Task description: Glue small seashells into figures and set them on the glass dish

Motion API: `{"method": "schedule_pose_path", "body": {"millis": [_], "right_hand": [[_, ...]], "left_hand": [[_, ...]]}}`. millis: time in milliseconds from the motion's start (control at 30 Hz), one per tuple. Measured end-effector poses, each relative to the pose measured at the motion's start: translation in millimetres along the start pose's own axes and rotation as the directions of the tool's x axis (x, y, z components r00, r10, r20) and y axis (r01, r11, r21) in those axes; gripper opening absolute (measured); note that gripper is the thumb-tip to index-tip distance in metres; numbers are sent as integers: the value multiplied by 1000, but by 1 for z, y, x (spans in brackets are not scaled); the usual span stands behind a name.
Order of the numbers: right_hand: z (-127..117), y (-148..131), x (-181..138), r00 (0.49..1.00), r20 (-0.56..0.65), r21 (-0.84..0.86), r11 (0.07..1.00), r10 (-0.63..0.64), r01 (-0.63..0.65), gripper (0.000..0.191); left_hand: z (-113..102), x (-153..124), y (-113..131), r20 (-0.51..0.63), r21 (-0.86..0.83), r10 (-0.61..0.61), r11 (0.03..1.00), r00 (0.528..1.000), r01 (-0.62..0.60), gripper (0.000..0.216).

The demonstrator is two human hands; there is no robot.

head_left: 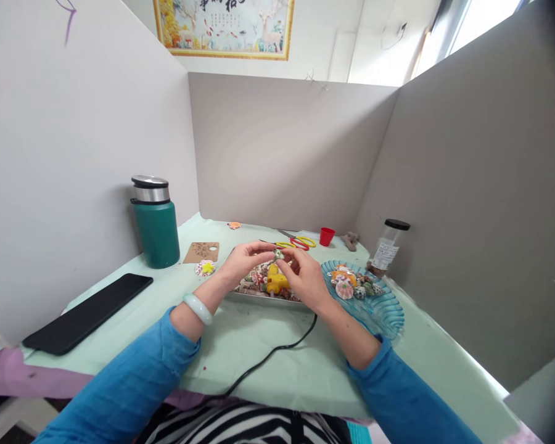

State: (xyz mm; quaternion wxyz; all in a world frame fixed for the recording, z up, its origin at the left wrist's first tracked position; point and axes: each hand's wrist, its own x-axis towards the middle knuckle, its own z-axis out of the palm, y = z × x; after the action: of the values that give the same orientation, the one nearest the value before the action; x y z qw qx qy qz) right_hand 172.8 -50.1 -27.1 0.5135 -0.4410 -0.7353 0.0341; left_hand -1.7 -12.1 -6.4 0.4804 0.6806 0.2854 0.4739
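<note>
Shell (pixel 278 254), small and mottled green and white, is held above the tray (pixel 263 298), near the yellow glue gun (pixel 275 281). It is pinched at the fingertips of both hands; the left hand (pixel 248 258) is slightly curved, the right hand (pixel 306 275) more bent.

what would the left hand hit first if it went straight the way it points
The left hand would probably meet the right hand first, beyond the small speckled piece they hold; depth is unclear.
</note>
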Motion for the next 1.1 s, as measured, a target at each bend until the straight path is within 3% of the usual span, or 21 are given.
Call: {"method": "schedule_pose_path", "body": {"millis": [1100], "right_hand": [[0,3,0,999,23,9,999,-34,34,26]], "left_hand": [[-1,2,-6,28,243,160,957,987,-162,34]]}}
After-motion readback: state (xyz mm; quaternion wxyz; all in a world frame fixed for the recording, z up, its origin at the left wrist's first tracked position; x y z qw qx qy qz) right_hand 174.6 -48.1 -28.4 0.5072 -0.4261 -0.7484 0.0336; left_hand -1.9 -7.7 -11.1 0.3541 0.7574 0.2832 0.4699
